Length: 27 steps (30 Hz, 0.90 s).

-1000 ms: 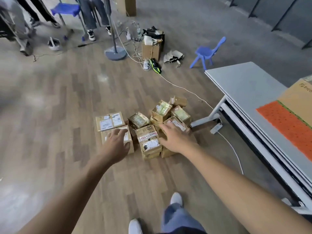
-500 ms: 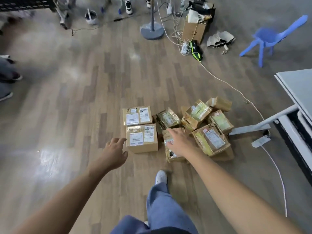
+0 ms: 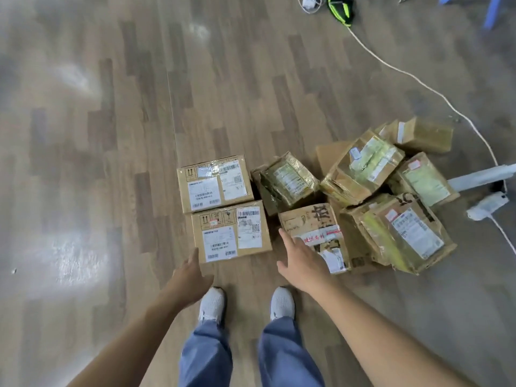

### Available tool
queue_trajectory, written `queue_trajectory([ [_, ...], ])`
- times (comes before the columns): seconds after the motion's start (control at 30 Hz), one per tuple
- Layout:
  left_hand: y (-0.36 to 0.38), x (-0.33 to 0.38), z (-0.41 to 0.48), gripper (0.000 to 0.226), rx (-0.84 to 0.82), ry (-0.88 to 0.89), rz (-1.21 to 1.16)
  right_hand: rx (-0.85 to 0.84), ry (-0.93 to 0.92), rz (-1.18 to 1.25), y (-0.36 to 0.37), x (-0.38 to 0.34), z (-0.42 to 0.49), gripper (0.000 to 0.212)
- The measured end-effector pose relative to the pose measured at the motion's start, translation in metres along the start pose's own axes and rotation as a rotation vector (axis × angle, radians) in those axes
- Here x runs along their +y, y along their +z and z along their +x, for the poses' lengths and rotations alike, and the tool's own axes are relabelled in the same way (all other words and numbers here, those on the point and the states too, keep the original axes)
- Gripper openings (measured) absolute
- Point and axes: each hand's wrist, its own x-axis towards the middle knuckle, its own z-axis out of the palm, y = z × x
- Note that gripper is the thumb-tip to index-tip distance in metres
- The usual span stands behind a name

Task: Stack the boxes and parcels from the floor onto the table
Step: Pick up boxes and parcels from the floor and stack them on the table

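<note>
Several cardboard parcels lie on the wooden floor. Two neat labelled boxes sit side by side: the nearer box (image 3: pixel 231 233) and the farther box (image 3: pixel 215 183). To their right are a battered box with red writing (image 3: pixel 312 224) and a heap of taped, crumpled parcels (image 3: pixel 396 227). My left hand (image 3: pixel 191 275) is at the nearer box's front left corner, fingers relaxed, holding nothing. Over the gap between that box and the red-lettered one hovers my right hand (image 3: pixel 300 261), fingers spread, its far side hiding part of the red-lettered box. The table top is out of view.
A white table leg (image 3: pixel 480 178) and a power strip (image 3: pixel 487 209) with a white cable (image 3: pixel 418 82) lie at the right. My two white shoes (image 3: pixel 212 305) stand just in front of the boxes. Blue chair legs (image 3: pixel 491 12) show at the top right.
The view has tilted down and closer to the parcels; the table has left the frame. My right hand has come off the red-lettered box toward the gap. My left hand has reached the nearer box's corner.
</note>
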Motion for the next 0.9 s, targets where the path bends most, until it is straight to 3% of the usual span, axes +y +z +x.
queue_trajectory([
  [0.1, 0.022, -0.021, 0.071, 0.068, -0.003, -0.010, -0.123, -0.026, 0.109, 0.069, 0.048, 0.014, 0.050, 0.078],
  [0.17, 0.032, -0.038, 0.114, 0.079, 0.077, 0.000, -0.096, -0.039, 0.179, 0.130, 0.077, 0.023, 0.076, 0.077],
  [0.27, 0.037, -0.058, 0.168, 0.098, 0.179, 0.091, 0.074, -0.059, 0.224, 0.236, 0.115, 0.031, 0.107, 0.074],
  [0.53, 0.022, -0.074, 0.232, 0.121, 0.334, 0.342, 0.550, -0.038, 0.354, 0.571, 0.172, 0.039, 0.152, 0.050],
  [0.7, 0.011, -0.060, 0.244, 0.109, 0.347, 0.449, 0.601, 0.002, 0.471, 0.916, 0.186, 0.030, 0.145, 0.044],
  [0.9, 0.024, -0.054, 0.237, 0.094, 0.314, 0.409, 0.708, 0.005, 0.607, 1.404, 0.189, 0.014, 0.147, 0.049],
])
